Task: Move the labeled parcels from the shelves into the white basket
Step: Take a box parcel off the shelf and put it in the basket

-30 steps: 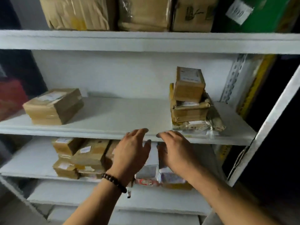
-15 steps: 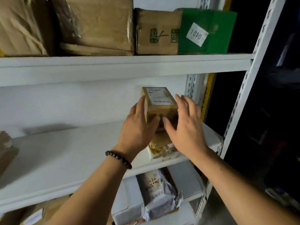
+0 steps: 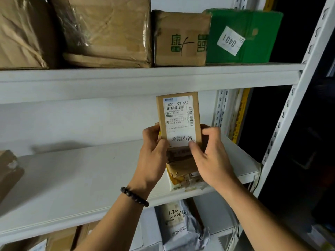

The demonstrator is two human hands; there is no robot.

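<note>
Two hands (image 3: 181,156) grip parcel (image 3: 178,120), label "530-C3 885", ZTO.

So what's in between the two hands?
A small brown parcel with a white label: the left hand grips one side, the right hand the other, above a stack of parcels, in the head view.
</note>
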